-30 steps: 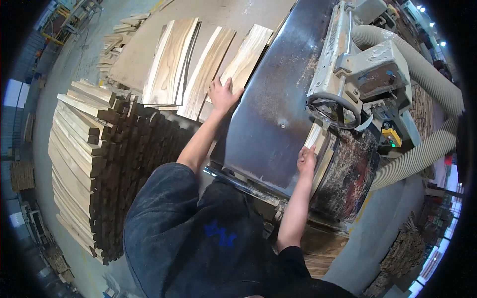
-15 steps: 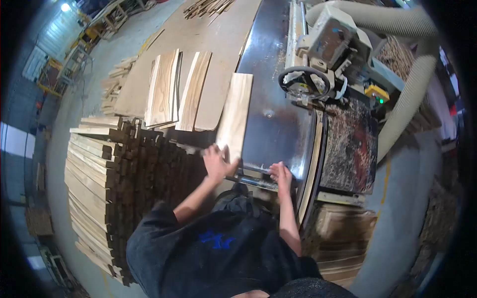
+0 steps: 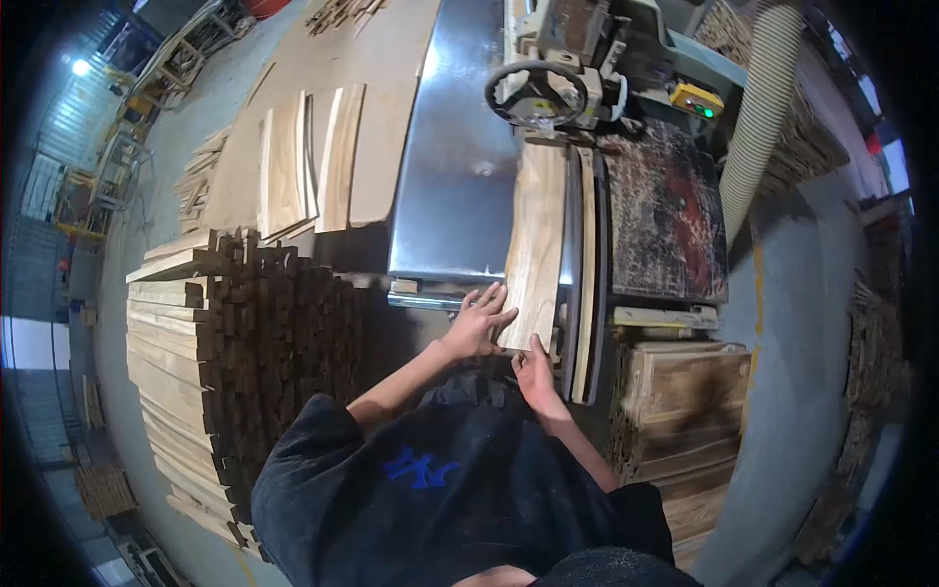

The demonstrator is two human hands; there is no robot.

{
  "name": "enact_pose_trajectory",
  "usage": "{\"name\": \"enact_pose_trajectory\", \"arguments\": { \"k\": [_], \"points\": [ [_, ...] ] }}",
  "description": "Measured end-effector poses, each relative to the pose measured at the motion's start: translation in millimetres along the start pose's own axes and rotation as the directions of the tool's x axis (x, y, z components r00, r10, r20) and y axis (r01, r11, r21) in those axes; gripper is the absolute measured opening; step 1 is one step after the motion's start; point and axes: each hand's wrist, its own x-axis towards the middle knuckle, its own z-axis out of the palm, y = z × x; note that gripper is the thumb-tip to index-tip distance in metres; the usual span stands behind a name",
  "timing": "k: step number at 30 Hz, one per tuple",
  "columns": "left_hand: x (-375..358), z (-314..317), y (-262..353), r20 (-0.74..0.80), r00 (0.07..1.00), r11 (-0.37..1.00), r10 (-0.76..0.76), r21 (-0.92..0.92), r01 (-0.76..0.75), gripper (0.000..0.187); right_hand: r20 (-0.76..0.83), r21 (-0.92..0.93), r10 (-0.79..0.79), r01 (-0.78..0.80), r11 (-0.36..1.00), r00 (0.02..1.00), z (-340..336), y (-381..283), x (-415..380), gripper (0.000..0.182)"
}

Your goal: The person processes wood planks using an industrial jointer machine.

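Note:
A light wooden board [image 3: 537, 240] lies lengthwise on the right part of the metal machine table [image 3: 455, 196], its far end at the machine head below the black handwheel [image 3: 536, 95]. My left hand [image 3: 479, 321] presses on the board's left edge near its close end, fingers spread. At the close end's right corner, my right hand [image 3: 536, 377] holds the board with its thumb on top and its fingers underneath. To the right of the board run a dark guide rail and a narrow wood strip [image 3: 587, 264].
Stacked boards [image 3: 171, 362] rise at the left, with another stack [image 3: 690, 391] at the lower right. Several loose boards [image 3: 337, 161] lie on the brown side table [image 3: 377, 117]. A ribbed hose [image 3: 763, 117] and a yellow control box [image 3: 696, 100] are at the right.
The board has moved right, from the table's left edge to beside the guide rail. My left hand moved with it, and my right hand has taken hold of its end. The view has shifted.

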Motion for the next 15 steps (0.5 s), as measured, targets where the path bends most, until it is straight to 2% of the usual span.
{"name": "enact_pose_trajectory", "arguments": {
  "k": [2, 3, 4, 6, 7, 8, 10, 11, 12, 14, 15],
  "points": [
    [17.2, 4.5, 10.3, 0.02, 1.0, 1.0, 0.008, -0.023, -0.007, 0.086, 0.018, 0.099, -0.083, 0.081, 0.992, 0.996, -8.1, 2.7, -5.9, 0.031],
    [25.6, 5.5, 12.3, 0.032, 0.999, 0.999, 0.008, -0.041, -0.007, 0.083, -0.073, -0.036, -0.155, 0.153, 0.988, 0.985, 6.6, -1.7, -11.2, 0.033],
    [31.7, 5.5, 5.7, 0.043, 0.999, 1.0, 0.017, -0.004, -0.017, 0.082, -0.082, -0.036, -0.162, 0.16, 0.987, 0.983, 9.4, -7.2, -6.2, 0.033],
    [43.7, 3.2, -7.9, 0.02, 1.0, 1.0, 0.023, 0.0, -0.023, 0.085, -0.078, -0.402, -0.144, 0.101, 0.91, 0.987, 12.7, -22.4, 5.2, 0.037],
    [51.9, -3.1, -12.5, 0.004, 1.0, 1.0, 0.024, -0.011, -0.024, 0.084, -0.085, -0.51, -0.181, 0.113, 0.853, 0.98, 17.8, -28.3, 16.4, 0.045],
    [63.2, -9.2, -19.8, -0.008, 0.999, 0.999, 0.042, 0.017, -0.042, 0.085, -0.079, -0.583, -0.261, 0.168, 0.795, 0.962, 24.9, -34.5, 27.4, 0.047],
    [87.1, -22.3, -36.8, 0.017, 0.995, 0.995, 0.1, 0.017, -0.101, 0.085, -0.059, -0.777, -0.44, 0.235, 0.584, 0.896, 51.7, -53.7, 38.2, 0.05],
    [99.2, -23.9, -48.0, 0.012, 0.994, 0.994, 0.109, 0.028, -0.11, 0.086, -0.031, -0.799, -0.53, 0.298, 0.523, 0.847, 54.8, -56.0, 55.6, 0.052],
    [109.9, -30.8, -53.0, -0.002, 0.995, 0.994, 0.104, 0.022, -0.104, 0.086, -0.145, -0.674, -0.346, 0.163, 0.72, 0.927, 76.5, -73.5, 50.9, 0.051],
    [127.8, -42.0, -66.8, 0.011, 0.992, 0.992, 0.129, 0.014, -0.129, 0.085, -0.252, -0.587, -0.217, 0.029, 0.809, 0.943, 91.1, -86.1, 73.1, 0.051],
    [138.8, -44.3, -74.8, 0.008, 0.991, 0.991, 0.131, 0.011, -0.131, 0.085, -0.242, -0.526, -0.166, 0.015, 0.85, 0.956, 96.4, -91.0, 80.5, 0.052]
  ]
}}
